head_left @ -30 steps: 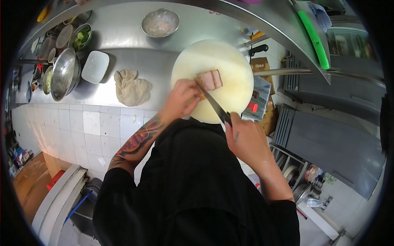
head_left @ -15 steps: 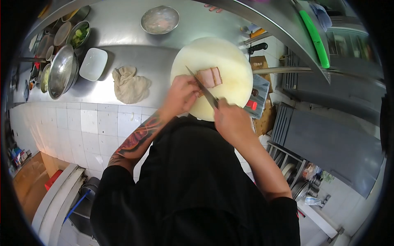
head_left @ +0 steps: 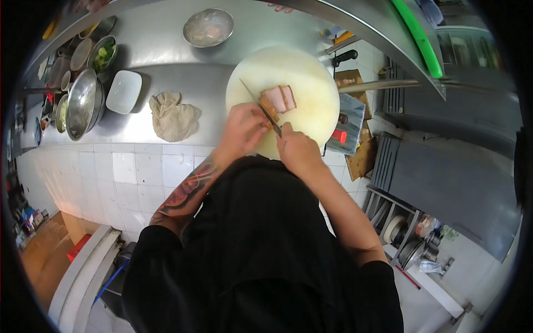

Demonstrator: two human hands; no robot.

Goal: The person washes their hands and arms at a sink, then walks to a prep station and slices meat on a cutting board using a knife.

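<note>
A round white cutting board [head_left: 311,72] lies at the counter's edge in front of me. On it is a block of pork belly [head_left: 279,99] with browned edges and pale, partly sliced meat. My right hand [head_left: 301,149] is closed around the handle of a kitchen knife [head_left: 260,104], whose blade points up and left along the pork's left side. On the other side of the blade, my left hand [head_left: 243,127] presses curled fingers on the browned near end of the pork. Its fingertips are partly hidden beside the blade.
Left of the board lie a beige cloth [head_left: 174,117], a white square bowl [head_left: 124,92] and a large metal bowl [head_left: 82,105]. Another metal bowl [head_left: 208,28] stands behind. A black-handled knife [head_left: 345,58] is at the right. Another person's fingers [head_left: 280,8] show at the far edge.
The knife and my right hand have shifted slightly left and away from me. More of the pork's browned near end shows beside the blade. My left hand stays at the pork.
</note>
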